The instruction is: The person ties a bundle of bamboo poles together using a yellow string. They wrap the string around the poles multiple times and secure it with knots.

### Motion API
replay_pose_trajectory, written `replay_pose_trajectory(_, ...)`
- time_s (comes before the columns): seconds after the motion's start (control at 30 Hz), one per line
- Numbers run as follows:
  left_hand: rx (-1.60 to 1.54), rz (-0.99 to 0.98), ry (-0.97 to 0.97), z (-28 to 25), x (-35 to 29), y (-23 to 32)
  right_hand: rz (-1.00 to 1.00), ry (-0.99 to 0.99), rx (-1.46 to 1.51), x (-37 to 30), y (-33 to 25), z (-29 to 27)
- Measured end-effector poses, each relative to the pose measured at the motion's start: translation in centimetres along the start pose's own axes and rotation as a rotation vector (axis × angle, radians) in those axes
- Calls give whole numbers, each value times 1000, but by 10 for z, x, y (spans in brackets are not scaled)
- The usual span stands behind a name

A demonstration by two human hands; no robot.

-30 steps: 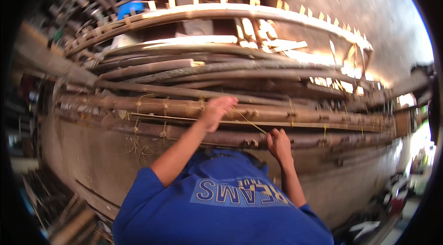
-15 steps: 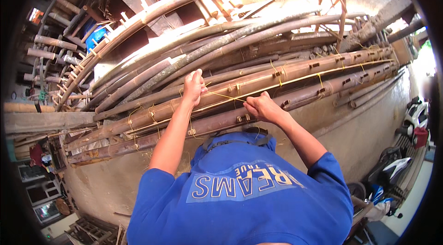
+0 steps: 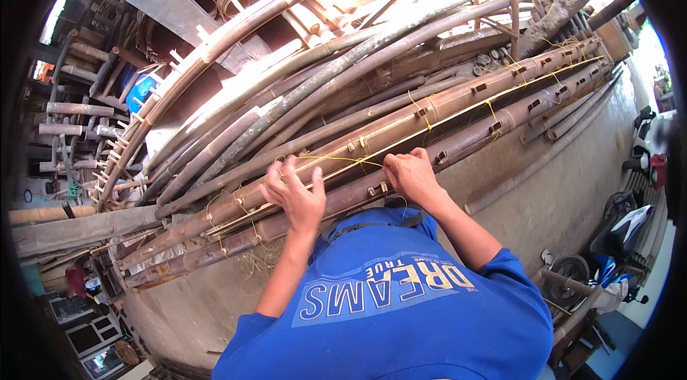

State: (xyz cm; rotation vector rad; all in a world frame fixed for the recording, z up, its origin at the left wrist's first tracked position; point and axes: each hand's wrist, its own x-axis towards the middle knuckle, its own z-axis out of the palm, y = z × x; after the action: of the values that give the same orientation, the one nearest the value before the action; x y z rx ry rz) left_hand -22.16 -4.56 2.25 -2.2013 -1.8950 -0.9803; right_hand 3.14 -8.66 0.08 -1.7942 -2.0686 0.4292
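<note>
My left hand (image 3: 295, 195) is open over the bamboo poles, its fingers spread and bent. A thin yellow string (image 3: 323, 158) runs from near its fingertips to a crossing between the poles. Closed in a pinch, my right hand (image 3: 411, 175) holds the string above the near bamboo pole (image 3: 515, 117). The far bamboo pole (image 3: 458, 101) lies alongside, and both have cut slots with short pegs in some. Between them runs a narrow pale bamboo strip (image 3: 445, 123), tied at intervals with yellow string. The fingertips of my right hand partly hide the string.
Beyond the slotted poles lie several long bare poles (image 3: 343, 69) and a curved pegged bamboo rail (image 3: 275, 4). Stacked bamboo pieces (image 3: 79, 108) are at far left, with a blue object (image 3: 141, 92) nearby. Motorbikes (image 3: 619, 237) stand on the right. Concrete floor (image 3: 193, 315) lies beneath.
My left hand has opened from a fist and come down nearer to me, and the string looks slacker. My right hand stays closed near the crossing. The whole view has tilted a little.
</note>
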Motion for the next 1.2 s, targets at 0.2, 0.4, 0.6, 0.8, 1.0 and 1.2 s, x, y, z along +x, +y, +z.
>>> replay_pose_trajectory(0.2,-241,-28,-400,35,-35,7,-54,309,393,18,-25,21)
replay_pose_trajectory(0.4,-512,-341,-627,75,-14,18,108,261,945,28,-44,17)
replay_pose_trajectory(0.6,-1007,-267,-525,71,-17,14,-243,223,456,16,-21,1)
replay_pose_trajectory(0.8,-674,225,-569,39,5,16,-211,-5,432,15,-23,-1)
replay_pose_trajectory(1.0,-526,345,-470,19,-11,8,224,154,691,26,-42,0)
replay_pose_trajectory(1.2,-627,183,-545,39,-11,7,153,70,664,19,-43,11)
